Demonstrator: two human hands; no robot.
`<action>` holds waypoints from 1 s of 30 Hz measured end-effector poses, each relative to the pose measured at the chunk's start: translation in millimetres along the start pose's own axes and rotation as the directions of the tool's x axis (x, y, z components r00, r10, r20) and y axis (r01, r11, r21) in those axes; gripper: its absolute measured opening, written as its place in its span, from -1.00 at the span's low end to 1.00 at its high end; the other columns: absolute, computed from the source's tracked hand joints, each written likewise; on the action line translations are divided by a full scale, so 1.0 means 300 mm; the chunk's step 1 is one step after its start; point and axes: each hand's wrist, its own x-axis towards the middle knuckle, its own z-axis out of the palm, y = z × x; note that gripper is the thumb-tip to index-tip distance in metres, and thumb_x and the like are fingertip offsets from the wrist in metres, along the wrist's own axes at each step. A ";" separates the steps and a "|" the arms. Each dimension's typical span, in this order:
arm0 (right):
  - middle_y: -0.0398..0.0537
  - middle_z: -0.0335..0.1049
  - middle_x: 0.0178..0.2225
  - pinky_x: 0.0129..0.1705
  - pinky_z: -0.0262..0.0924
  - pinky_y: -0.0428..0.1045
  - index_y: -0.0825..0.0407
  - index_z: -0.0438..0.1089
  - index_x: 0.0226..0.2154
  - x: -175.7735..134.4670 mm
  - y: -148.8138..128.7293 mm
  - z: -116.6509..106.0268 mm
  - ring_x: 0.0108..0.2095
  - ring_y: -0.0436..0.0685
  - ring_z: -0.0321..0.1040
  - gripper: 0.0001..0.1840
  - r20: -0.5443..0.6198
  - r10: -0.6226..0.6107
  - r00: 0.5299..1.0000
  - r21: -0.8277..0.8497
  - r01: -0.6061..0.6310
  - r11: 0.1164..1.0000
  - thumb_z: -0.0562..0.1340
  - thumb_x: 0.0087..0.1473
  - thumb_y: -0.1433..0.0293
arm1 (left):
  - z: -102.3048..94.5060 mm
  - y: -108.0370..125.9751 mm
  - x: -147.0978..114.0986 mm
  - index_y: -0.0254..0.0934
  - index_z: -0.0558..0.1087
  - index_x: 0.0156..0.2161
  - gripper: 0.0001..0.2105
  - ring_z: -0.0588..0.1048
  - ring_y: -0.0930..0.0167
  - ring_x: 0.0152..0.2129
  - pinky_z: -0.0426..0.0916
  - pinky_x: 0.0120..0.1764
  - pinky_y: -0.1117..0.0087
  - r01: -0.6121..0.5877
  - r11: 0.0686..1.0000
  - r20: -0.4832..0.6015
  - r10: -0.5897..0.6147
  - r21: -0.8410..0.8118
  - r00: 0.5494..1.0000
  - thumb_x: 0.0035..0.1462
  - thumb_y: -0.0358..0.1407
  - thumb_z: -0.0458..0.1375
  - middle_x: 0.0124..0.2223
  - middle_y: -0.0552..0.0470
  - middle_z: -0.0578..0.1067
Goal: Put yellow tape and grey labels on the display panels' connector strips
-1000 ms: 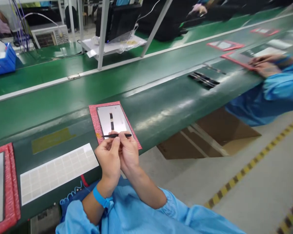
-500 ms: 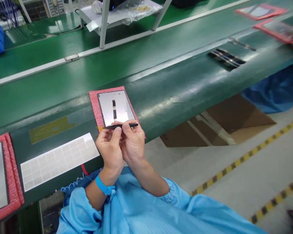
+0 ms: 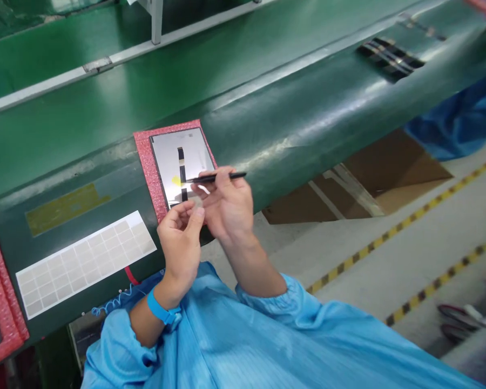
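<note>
My right hand point(image 3: 233, 205) is closed round a pair of slim black tweezers point(image 3: 218, 177), whose tip points left over the panel. At that tip is a small yellow piece point(image 3: 177, 181), perhaps tape. Just left and below, my left hand point(image 3: 181, 237) has thumb and forefinger pinched together; what they hold, if anything, I cannot make out. Behind both hands lies a silvery display panel point(image 3: 166, 156) with a black flex cable point(image 3: 181, 156) running down it. Pink foam point(image 3: 143, 156) lies under the panel, and my hands hide its near corner.
A white sheet of pale rectangular labels point(image 3: 85, 262) lies on the green bench to the left, below a yellow patch point(image 3: 65, 208). More pink foam point(image 3: 8, 302) is at the far left. Black strips point(image 3: 389, 56) lie at right. A cardboard box point(image 3: 356, 189) stands below the bench edge.
My right hand has moved up and right, away from my left hand, carrying the tweezers and the yellow piece over the panel. The whole view has shifted as my head moved.
</note>
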 end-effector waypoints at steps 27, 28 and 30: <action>-0.14 0.61 -0.39 -0.62 0.15 0.14 -0.18 0.38 -0.46 0.136 -0.117 -0.092 -0.61 0.15 0.34 -0.55 0.130 0.070 0.989 -0.637 0.030 0.770 0.61 -0.04 0.04 | -0.131 -0.007 0.032 -0.28 0.60 0.00 -0.77 0.54 0.04 0.10 0.33 0.05 0.04 -0.581 0.070 0.496 0.444 0.811 0.746 0.24 -0.45 0.32 0.13 -0.24 0.63; -0.15 0.61 -0.40 -0.64 0.15 0.14 -0.19 0.39 -0.47 0.130 -0.120 -0.088 -0.61 0.16 0.36 -0.57 0.120 0.046 0.992 -0.639 0.042 0.768 0.62 -0.04 0.06 | -0.128 -0.008 0.032 -0.29 0.59 -0.01 -0.78 0.56 0.04 0.09 0.32 0.04 0.05 -0.585 0.056 0.506 0.441 0.809 0.741 0.24 -0.45 0.32 0.12 -0.24 0.64; -0.16 0.60 -0.42 -0.66 0.13 0.15 -0.21 0.41 -0.48 0.122 -0.122 -0.082 -0.60 0.18 0.38 -0.60 0.100 -0.007 0.995 -0.635 0.069 0.770 0.62 -0.05 0.10 | -0.123 -0.008 0.032 -0.30 0.59 -0.02 -0.79 0.59 0.04 0.06 0.30 0.02 0.06 -0.588 0.043 0.513 0.441 0.807 0.736 0.24 -0.46 0.32 0.09 -0.22 0.66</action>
